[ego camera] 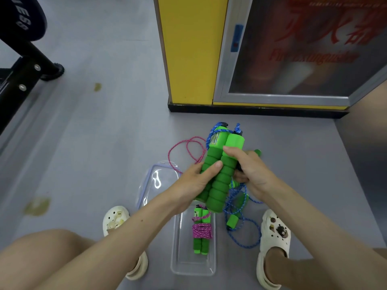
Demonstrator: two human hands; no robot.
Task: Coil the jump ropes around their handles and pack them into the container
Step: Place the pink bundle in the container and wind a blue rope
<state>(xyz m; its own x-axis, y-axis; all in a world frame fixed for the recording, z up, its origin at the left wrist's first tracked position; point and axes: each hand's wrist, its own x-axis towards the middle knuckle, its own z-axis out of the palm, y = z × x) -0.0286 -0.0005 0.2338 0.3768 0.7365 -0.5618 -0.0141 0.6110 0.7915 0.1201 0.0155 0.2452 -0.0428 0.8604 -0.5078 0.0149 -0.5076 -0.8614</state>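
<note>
Grey floor (104, 132), yellow pillar (188, 49) at the far side. Near the feet, clear container (178, 266), with a pink-wrapped bundle (201, 231) of green handles lying inside. Just above the container, green foam handles (219, 170) held side by side: left hand (194, 181) wrapped round them, right hand (251, 170) clasping too, thumb across. Blue rope (240, 233) trailing loose to the container's right. Clear lid (161, 178) at its far left; loose pink rope (188, 149) further beyond.
</note>
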